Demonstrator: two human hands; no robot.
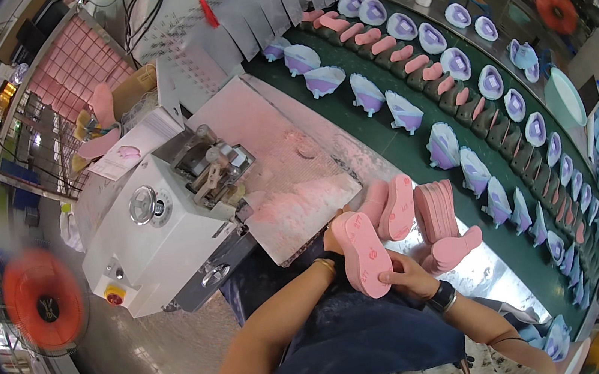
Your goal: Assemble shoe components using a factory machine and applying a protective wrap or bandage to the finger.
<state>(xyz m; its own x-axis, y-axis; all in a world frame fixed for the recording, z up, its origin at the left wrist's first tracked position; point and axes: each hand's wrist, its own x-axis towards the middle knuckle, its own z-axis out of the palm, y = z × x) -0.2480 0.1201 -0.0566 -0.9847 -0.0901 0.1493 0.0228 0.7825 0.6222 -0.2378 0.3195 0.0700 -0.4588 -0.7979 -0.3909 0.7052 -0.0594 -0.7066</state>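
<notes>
A short stack of pink shoe insoles (365,254) is held up in front of my body, its top one marked with red print. My right hand (411,280) grips the stack's lower right edge, thumb on the top face. At the upper left edge, my left hand (332,242) is closed around the stack; most of its fingers are hidden behind it. Just beyond, more pink insoles (397,208) lean on the metal surface. Beside them stands a thick pile of pink insoles (436,210), and a looser bunch (451,249) lies nearer my right wrist.
A white machine (161,228) with a metal roller head stands left, next to a pink-dusted board (293,195). On the right a green conveyor (401,151) carries rows of purple-and-blue shoe uppers (443,145) and dark lasts with pink insoles. Red fans (43,300) stand at both sides.
</notes>
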